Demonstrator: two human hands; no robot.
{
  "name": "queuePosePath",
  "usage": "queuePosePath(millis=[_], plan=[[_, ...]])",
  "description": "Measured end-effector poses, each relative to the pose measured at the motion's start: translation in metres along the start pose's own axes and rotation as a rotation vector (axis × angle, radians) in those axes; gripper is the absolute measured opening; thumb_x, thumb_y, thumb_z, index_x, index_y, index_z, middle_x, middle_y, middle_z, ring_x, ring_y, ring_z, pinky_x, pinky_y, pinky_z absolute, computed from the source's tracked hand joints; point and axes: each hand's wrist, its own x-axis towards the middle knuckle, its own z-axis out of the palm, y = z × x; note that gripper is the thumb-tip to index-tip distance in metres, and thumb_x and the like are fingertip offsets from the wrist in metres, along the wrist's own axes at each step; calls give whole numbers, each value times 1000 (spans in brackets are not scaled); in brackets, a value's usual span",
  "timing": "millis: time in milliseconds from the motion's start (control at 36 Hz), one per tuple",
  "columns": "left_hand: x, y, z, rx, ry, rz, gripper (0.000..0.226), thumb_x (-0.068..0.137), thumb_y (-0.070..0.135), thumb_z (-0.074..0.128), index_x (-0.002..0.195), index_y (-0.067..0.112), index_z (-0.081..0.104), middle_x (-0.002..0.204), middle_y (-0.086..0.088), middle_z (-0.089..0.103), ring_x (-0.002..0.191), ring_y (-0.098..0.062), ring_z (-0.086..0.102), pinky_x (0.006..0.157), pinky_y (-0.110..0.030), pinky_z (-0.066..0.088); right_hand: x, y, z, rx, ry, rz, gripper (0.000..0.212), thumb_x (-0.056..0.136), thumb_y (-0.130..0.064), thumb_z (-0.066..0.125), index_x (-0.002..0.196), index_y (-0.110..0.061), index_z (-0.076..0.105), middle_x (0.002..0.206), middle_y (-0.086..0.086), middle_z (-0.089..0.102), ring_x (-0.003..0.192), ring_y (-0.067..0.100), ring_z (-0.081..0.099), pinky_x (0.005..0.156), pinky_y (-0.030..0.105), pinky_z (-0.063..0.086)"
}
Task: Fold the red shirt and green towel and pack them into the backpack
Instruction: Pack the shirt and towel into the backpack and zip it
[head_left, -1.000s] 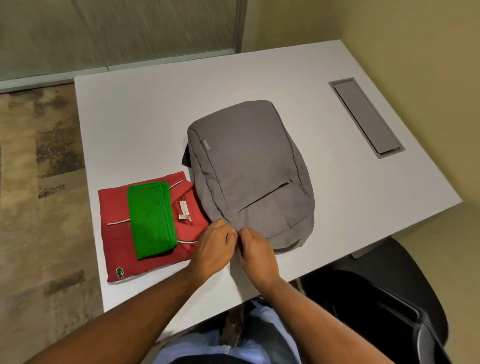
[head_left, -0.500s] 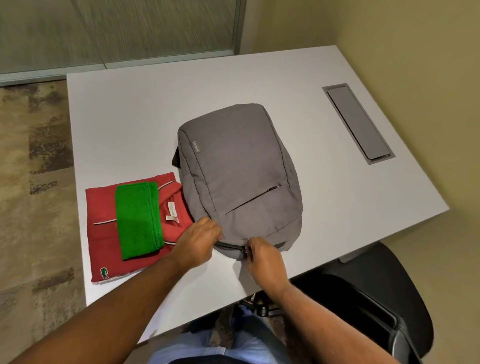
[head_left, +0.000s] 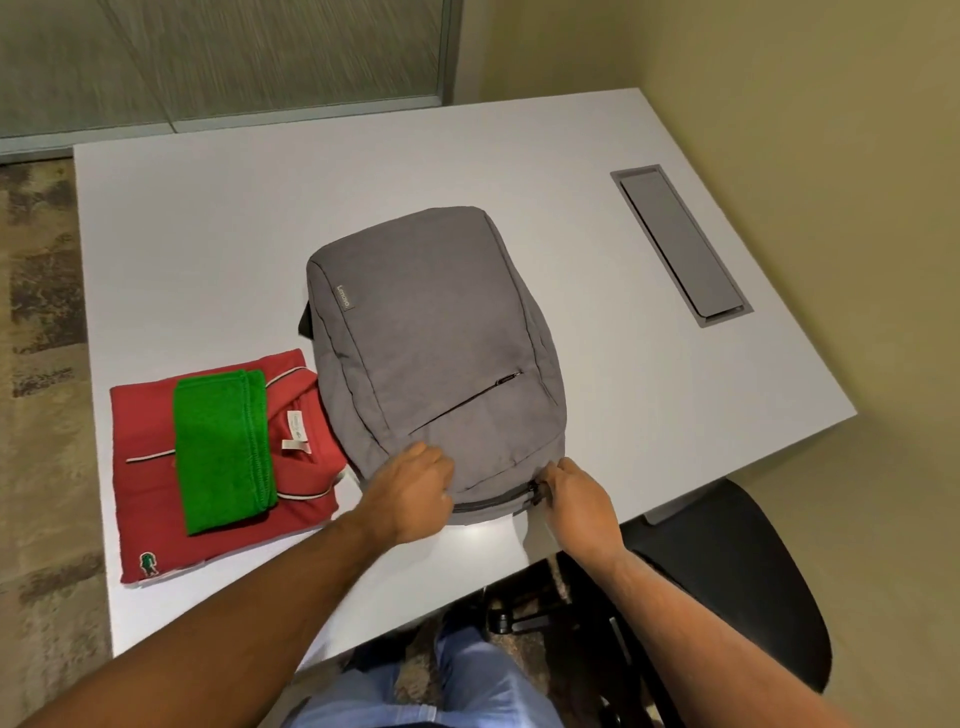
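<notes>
Both folds look done: green towel (head_left: 221, 449) atop red shirt (head_left: 208, 467) left of the backpack (head_left: 431, 343); left hand (head_left: 410, 499) presses its near edge, right hand (head_left: 571, 501) apparently pinches the zipper pull; packing remains.

Grey backpack (head_left: 436, 353) lies flat on the white table (head_left: 208, 249); left hand (head_left: 415, 493) presses its near edge, right hand (head_left: 576, 499) pinches the zipper pull; folded green towel (head_left: 221, 447) rests on folded red shirt (head_left: 150, 493) beside it

Grey backpack (head_left: 436, 353) on the white table (head_left: 208, 249), and at nine o'clock of it a red shirt (head_left: 150, 483) — white-piped, little green emblem — under a bright green towel (head_left: 218, 447).
</notes>
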Motion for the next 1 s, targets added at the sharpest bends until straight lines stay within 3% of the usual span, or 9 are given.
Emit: queuePosePath(millis=[83,194,333,444,556,667,806,917,1000], plan=[[20,32,6,-69,-69,46,15,85,17,64,100,17,65,101,2,61,94,-16,55,80,-16,38,1,4,1,16,8,-16,18,104,-20,54,116,-18,68,93,-10,43,79,11,44,59,12,23],[43,59,19,-98,-149,3,33,99,34,62,128,20,54,121,2,54,112,-15,51,96,-32,50,5,12,1,15,5,-32,14,102,-21,59,108,-17,71,90,-10,46,75,12,46,55,12,23],[56,68,21,-56,-224,-27,17,97,11,59,112,19,61,99,4,51,93,-17,59,86,-34,55,15,22,-3,-12,9,-62,12,101,-18,60,104,-15,71,89,-9,49,75,14,48,54,14,20],[61,65,19,-128,-217,-48,11,91,5,56,96,14,61,89,6,47,78,-15,48,71,-27,43,27,33,-12,-47,36,-59,12,101,-18,56,101,-14,67,84,-8,41,73,16,44,52,18,19],[65,62,21,-269,-217,-127,9,84,12,59,92,11,63,83,6,51,78,-19,53,70,-24,42,45,46,-19,-77,62,-39,13,102,-22,53,101,-16,65,85,-4,46,73,18,47,51,22,20],[67,59,19,-390,-204,-166,28,70,27,54,89,8,65,78,3,58,76,-20,57,69,-25,45,66,53,-28,-112,67,-37,11,99,-13,53,94,-16,63,85,-3,45,72,19,46,50,24,22],[68,60,10,-487,-221,-202,6,68,24,53,68,23,48,62,10,42,56,-5,42,60,-20,35,102,66,-36,-154,105,24,11,93,-6,52,86,-13,56,84,-1,45,66,23,48,52,33,37],[67,63,4,-472,-250,-209,22,70,20,53,61,29,35,58,8,35,52,-3,41,53,-19,26,129,72,-47,-152,147,1,9,96,-10,54,88,-11,57,88,2,49,69,26,50,58,35,46],[65,63,6,-461,-257,-227,23,73,15,56,63,25,38,61,6,36,54,-8,35,54,-24,25,152,73,-55,-143,177,-15,9,96,-9,55,90,-11,61,90,4,53,72,27,52,62,36,48]])
